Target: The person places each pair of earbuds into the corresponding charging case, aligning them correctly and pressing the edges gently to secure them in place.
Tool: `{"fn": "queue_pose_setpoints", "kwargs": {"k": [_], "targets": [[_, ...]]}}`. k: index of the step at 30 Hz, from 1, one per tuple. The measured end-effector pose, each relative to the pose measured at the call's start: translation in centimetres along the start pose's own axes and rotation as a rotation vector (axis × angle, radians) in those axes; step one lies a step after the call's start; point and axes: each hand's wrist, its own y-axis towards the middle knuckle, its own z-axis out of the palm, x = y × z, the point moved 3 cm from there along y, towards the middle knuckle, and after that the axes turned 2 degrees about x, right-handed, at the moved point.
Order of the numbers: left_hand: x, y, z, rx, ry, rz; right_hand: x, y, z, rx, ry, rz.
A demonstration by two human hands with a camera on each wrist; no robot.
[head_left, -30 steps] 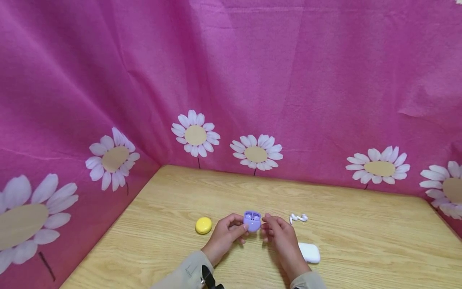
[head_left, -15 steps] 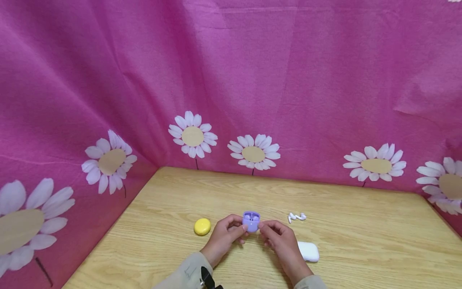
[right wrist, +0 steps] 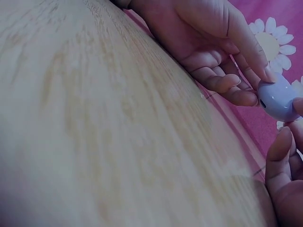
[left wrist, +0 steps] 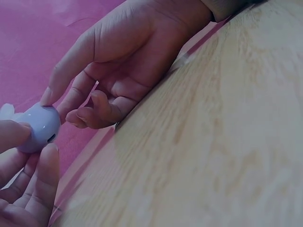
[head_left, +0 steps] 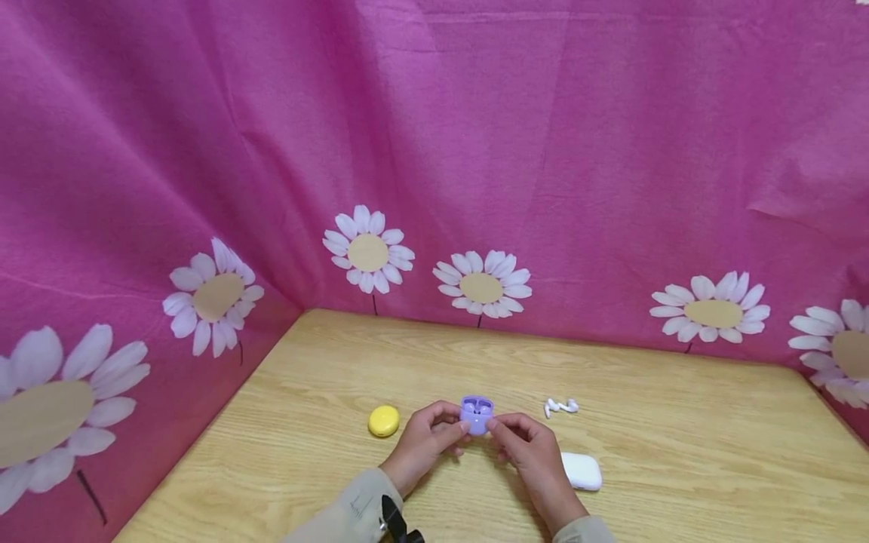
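Note:
A purple earbud case [head_left: 477, 422] is held up between both hands, its lid raised and its inside facing the head camera. On its left side, my left hand [head_left: 424, 446] grips it between thumb and fingers. At the right side my right hand [head_left: 532, 460] pinches the lower edge with thumb and forefinger. In the left wrist view, the rounded underside of the case [left wrist: 41, 124] shows a small dark port, with the right hand's thumb pressed on it. The right wrist view has the case [right wrist: 278, 98] at its right edge, fingers of both hands on it.
A round yellow case [head_left: 383, 421] lies on the wooden table [head_left: 326, 377] left of the left hand. Two white earbuds [head_left: 560, 408] lie to the right, behind a white case [head_left: 581, 471] that the right hand partly covers. A pink flowered cloth [head_left: 577, 151] hangs around the table.
My right hand has closed in from just beside the purple case to pinching its right side. The left hand keeps its grip, and the other things have stayed put.

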Motion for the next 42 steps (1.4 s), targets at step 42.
{"fn": "queue_pose_setpoints", "kwargs": {"k": [42], "targets": [[-1.0,-0.4,-0.8,-0.132,0.573,0.076,-0.1,-0.3,0.0,-0.013,-0.143,0.066]]}}
